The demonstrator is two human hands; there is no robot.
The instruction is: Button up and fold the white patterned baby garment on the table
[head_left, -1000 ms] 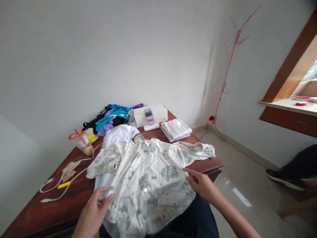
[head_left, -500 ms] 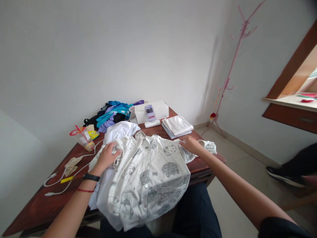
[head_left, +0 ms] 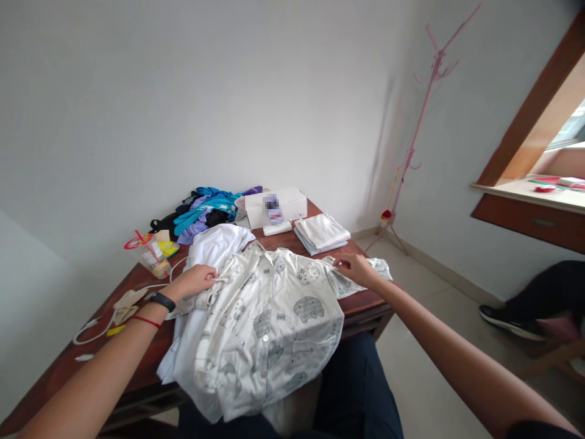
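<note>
A white button-up shirt (head_left: 278, 317) with grey cartoon prints lies front up, its lower part hanging over the table's near edge. My left hand (head_left: 195, 280) is closed, pinching the shirt's cloth near the left shoulder. At the other shoulder, by the sleeve, my right hand (head_left: 356, 268) has its fingers pinched on the fabric. That sleeve stretches right toward the table's edge. Beneath the shirt and to its left is a plain white garment (head_left: 219, 241), partly covered.
On the brown table (head_left: 132, 360) are a plastic cup (head_left: 155, 259), white cables (head_left: 98, 332), a heap of coloured clothes (head_left: 205, 210), a white box (head_left: 292, 207) and folded white cloths (head_left: 322, 233). A pink coat rack (head_left: 418, 131) stands in the corner. A person's shoe (head_left: 509, 322) shows at right.
My left hand has turned and closed into a pinch on the shirt's shoulder. My right hand's fingers have drawn together on the other sleeve. The view has shifted slightly.
</note>
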